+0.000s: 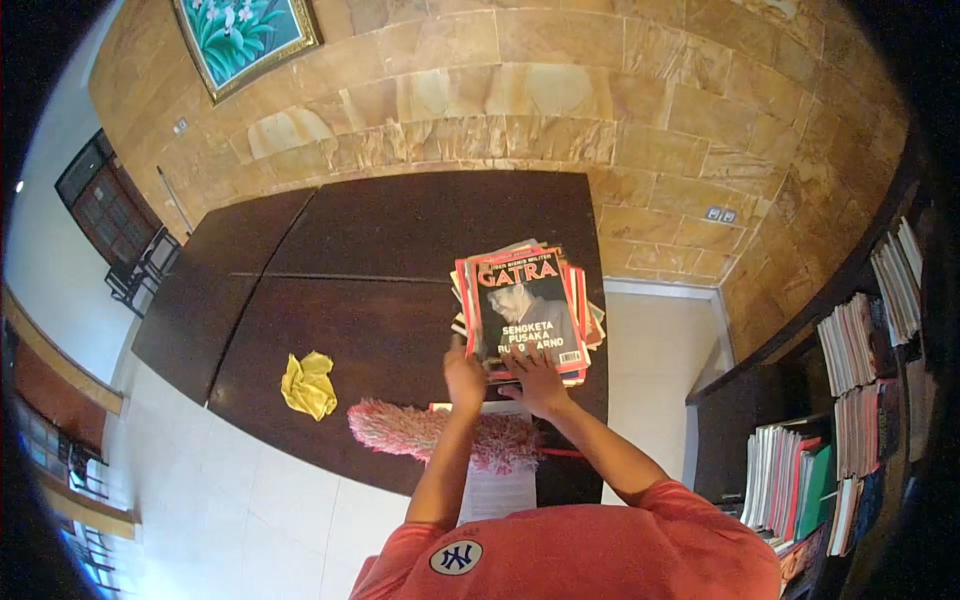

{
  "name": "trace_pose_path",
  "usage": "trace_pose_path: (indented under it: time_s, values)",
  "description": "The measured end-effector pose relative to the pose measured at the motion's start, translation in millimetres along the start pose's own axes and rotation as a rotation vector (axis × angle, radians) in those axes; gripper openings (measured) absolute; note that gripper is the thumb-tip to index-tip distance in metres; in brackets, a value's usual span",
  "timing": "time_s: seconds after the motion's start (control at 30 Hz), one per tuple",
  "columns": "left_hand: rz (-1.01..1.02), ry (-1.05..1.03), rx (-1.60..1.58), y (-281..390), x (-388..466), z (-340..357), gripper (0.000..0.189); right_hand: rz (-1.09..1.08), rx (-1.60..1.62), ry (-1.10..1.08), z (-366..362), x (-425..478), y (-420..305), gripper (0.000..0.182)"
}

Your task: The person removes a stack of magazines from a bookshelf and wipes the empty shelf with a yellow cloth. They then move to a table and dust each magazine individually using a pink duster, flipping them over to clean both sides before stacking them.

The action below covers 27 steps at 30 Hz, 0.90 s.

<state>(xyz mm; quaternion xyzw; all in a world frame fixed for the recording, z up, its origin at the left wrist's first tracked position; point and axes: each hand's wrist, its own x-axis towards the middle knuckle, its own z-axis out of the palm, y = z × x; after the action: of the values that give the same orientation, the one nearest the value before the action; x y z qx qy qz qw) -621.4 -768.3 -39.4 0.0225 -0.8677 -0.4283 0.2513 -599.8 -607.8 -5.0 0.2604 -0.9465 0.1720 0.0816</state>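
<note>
A thick stack of magazines, its edges uneven, lies on the dark wooden table. My left hand is at the stack's lower left corner; whether its fingers grip anything is unclear. Spread over the lower part of the top magazine's cover are the fingers of my right hand. Under my forearms lies a fluffy pink-and-white duster, partly over printed papers. A crumpled yellow cloth rests on the table to the left.
Shelves on the right hold rows of magazines or books. A stone-tiled wall stands behind the table, with a framed flower picture on it. Chairs stand at the far left.
</note>
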Motion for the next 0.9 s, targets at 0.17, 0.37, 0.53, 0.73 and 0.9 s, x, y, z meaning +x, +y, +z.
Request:
trace_pose_path:
  time_s: [0.17, 0.37, 0.53, 0.73, 0.9]
  values:
    - [-0.219, 0.12, 0.083, 0, -72, -94, 0.045, -0.003, 0.002, 0.039, -3, -12, -4, 0.071]
    - [-0.324, 0.281, 0.041, -39, -160, -149, 0.042, 0.065, 0.313, -0.184, 0, -100, -9, 0.061]
    - [-0.288, -0.03, 0.201, -63, -234, -150, 0.036, 0.086, 0.103, -0.16, 61, -175, -21, 0.026]
    - [-0.297, -0.278, 0.487, -24, -285, -144, 0.064, 0.113, 0.155, -0.307, 50, -257, -43, 0.016]
    - [-0.296, -0.338, 0.469, -3, -279, -154, 0.082, 0.433, 0.124, -0.041, 46, -257, -14, 0.014]
